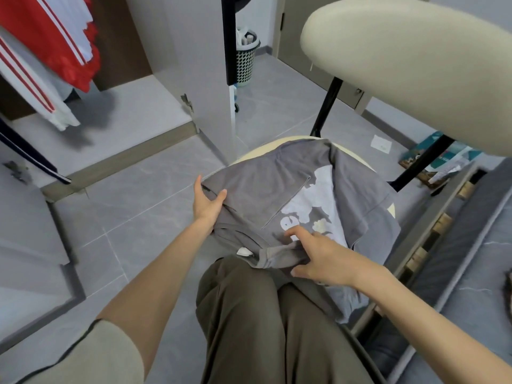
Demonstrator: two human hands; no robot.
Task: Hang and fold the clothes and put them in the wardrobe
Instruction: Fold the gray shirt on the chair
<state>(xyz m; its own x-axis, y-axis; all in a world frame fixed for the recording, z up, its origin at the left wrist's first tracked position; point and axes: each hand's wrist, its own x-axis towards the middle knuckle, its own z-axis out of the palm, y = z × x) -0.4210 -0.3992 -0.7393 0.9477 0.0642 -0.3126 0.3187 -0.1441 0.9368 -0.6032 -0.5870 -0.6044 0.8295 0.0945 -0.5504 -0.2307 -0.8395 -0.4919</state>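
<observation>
On the left hand we see the thumb laid on top of the cloth. The other fingers are pressed together along the edge and go under it, so this hand pinches the left edge of the grey T-shirt. On the right hand the index finger is stretched out and touches the pale print. Its thumb is spread well away from that finger, toward us. A bunched fold of the shirt runs between these two. The remaining fingers are hidden under the hand, and we cannot tell if they close on the fold.

The T-shirt lies partly folded on the round cream seat of a chair, with one sleeve turned over the front. Its right part hangs over the seat edge, and a small white label shows near the collar. The near edge of the shirt touches our olive trousers.

Above the seat is the cream backrest on black legs. To the left the wardrobe stands open, and a red and white garment hangs inside it. Behind the wardrobe door we see a laundry basket on the grey tiled floor. A sheet of paper lies on the floor to the right of the chair.
</observation>
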